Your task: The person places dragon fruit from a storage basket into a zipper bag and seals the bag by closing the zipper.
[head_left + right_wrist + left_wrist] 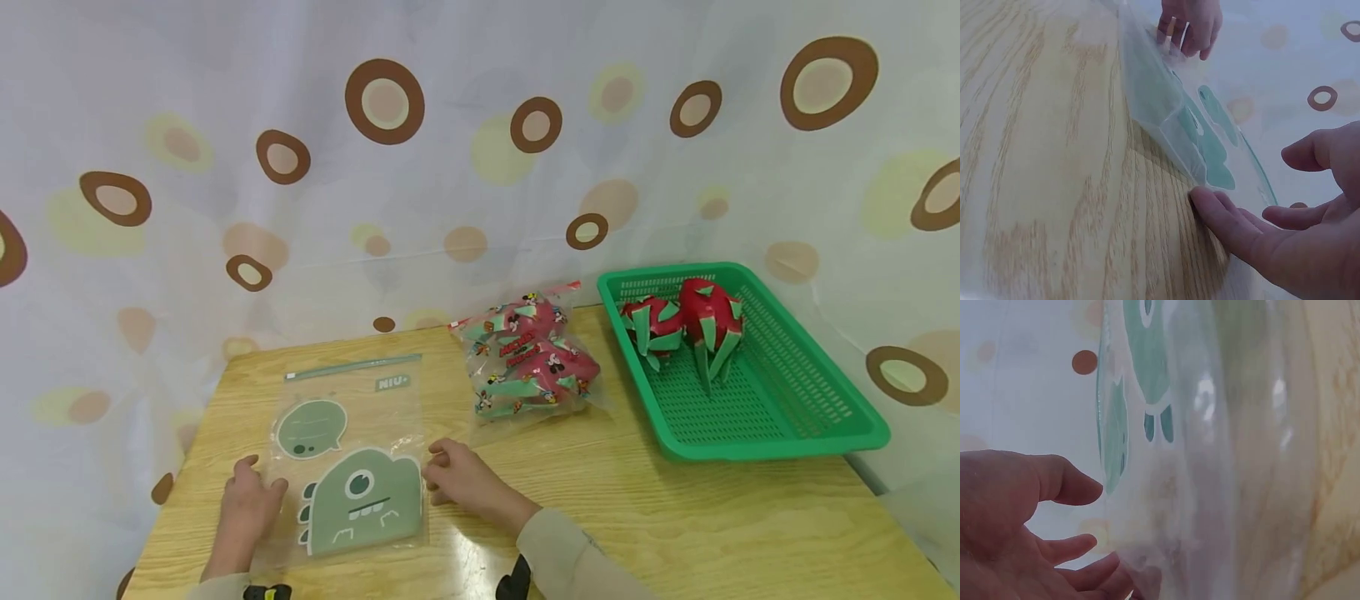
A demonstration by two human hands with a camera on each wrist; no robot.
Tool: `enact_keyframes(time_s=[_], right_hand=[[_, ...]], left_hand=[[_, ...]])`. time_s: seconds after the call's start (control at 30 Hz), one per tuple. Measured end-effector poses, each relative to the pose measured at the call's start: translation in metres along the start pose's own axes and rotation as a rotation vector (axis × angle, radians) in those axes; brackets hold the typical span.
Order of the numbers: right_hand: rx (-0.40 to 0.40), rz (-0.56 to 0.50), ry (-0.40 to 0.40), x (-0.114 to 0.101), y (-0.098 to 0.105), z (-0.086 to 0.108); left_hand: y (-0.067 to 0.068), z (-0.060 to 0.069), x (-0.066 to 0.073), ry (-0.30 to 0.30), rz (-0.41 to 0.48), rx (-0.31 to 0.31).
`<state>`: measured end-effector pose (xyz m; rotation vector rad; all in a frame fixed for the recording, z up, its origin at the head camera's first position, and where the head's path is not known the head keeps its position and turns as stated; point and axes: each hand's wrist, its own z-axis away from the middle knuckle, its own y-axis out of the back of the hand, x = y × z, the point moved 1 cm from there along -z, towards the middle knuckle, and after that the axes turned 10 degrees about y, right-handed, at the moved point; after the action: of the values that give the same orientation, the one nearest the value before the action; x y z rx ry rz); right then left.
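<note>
A clear zip bag [367, 500] printed with a green one-eyed monster and a speech bubble lies flat on the wooden table, its zip edge toward the wall. At its left edge is my left hand [251, 504], fingers spread; in the left wrist view the fingertips of that hand [1041, 531] meet the clear plastic [1160, 487]. My right hand [468, 483] is at the bag's right edge, fingers bent loosely. In the right wrist view a fingertip of this hand [1291, 225] is at the edge of the bag [1166, 119], thumb apart.
Behind and to the right lies a Mickey-printed zip bag [525, 358] with red and green items inside. A green basket [750, 417] stands at the right, holding two red and green items [708, 317]. A patterned curtain [450, 167] hangs behind the table [637, 533].
</note>
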<state>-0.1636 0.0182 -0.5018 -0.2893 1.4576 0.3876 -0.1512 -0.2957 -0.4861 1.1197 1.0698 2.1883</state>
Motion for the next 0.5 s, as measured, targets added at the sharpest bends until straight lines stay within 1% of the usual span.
enact_keyframes(time_s=[0.07, 0.17, 0.27, 0.4, 0.5], right_hand=[[0.013, -0.071, -0.028, 0.000, 0.001, 0.000], [0.023, -0.164, -0.067, 0.002, 0.004, 0.000], [0.011, -0.259, -0.101, 0.005, 0.010, -0.001], [-0.028, -0.329, -0.115, 0.007, 0.017, -0.002], [-0.051, -0.339, -0.109, 0.007, 0.019, -0.002]], left_hand=[[0.000, 0.000, 0.000, 0.018, 0.020, -0.024], [-0.001, 0.000, -0.002, 0.028, 0.037, -0.042], [-0.003, 0.000, -0.005, 0.005, 0.036, -0.042], [-0.006, 0.000, -0.005, -0.002, 0.080, -0.060], [-0.007, 0.002, -0.005, -0.008, 0.133, -0.080]])
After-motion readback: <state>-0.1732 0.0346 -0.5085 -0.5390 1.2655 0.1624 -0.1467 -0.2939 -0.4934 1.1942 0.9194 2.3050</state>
